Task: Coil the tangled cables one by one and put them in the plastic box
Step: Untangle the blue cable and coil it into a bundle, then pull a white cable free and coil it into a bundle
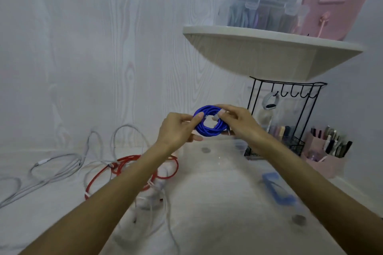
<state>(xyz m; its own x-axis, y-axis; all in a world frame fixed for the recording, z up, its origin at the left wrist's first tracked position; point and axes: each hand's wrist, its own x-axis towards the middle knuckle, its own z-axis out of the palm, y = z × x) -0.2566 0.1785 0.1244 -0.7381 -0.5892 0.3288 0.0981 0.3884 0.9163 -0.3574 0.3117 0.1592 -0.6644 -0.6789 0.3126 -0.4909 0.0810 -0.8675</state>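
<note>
blue cable (209, 128) | coiled, held above the surface's far edge | left hand (176, 130) and right hand (238, 124) fingers pinched on opposite sides | judged light, springy (best gripped across all loops)

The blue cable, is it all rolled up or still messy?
Rolled up. The blue cable forms a neat round ring of stacked loops, held up between the left hand and right hand.
</note>
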